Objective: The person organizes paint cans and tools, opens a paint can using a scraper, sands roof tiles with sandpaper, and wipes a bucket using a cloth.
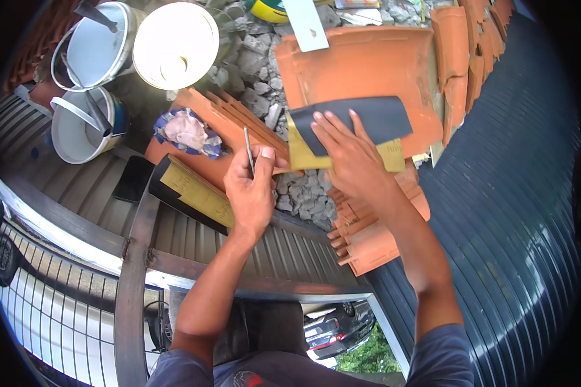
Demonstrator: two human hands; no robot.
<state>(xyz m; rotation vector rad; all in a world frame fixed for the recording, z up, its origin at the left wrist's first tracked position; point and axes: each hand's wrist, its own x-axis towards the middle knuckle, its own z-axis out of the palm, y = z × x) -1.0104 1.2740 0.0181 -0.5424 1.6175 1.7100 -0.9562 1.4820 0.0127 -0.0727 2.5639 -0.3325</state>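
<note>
1. On a rooftop of dark corrugated metal sheeting (510, 193), among orange clay tiles and grey rubble (303, 193).
2. Left hand (252, 190): closed, thumb and fingers pinched together on a thin metal nail (248, 149), held near upright with its point toward the lower edge of the sandpaper.
3. Right hand (345, 151): flat, palm down, fingers spread apart and pressing on a dark sheet of sandpaper (361, 119).
4. Sandpaper: dark face up, yellowish backing showing along its lower and right edges; lying on a large orange roof tile (368, 64) and reaching past that tile's lower edge.
5. Just left of the left hand: a second folded sheet of sandpaper (190, 190), yellowish backing up with dark edges, lying aslant over the sheeting and a ribbed orange tile (223, 122).
6. Beside that ribbed tile: a crumpled blue and white bag (187, 132) with pale contents.
7. Top left: two white buckets (87, 84), one above the other, and a pale round lid (174, 45) next to the upper one.
8. Under the right forearm: a stack of orange tiles (374, 238) at the edge of the rubble.
9. Along the upper right: a row of further orange tiles (461, 64) bordering the sheeting.
10. Far below the roof edge, at the lower rim: a parked dark car (329, 332) and green foliage.
</note>
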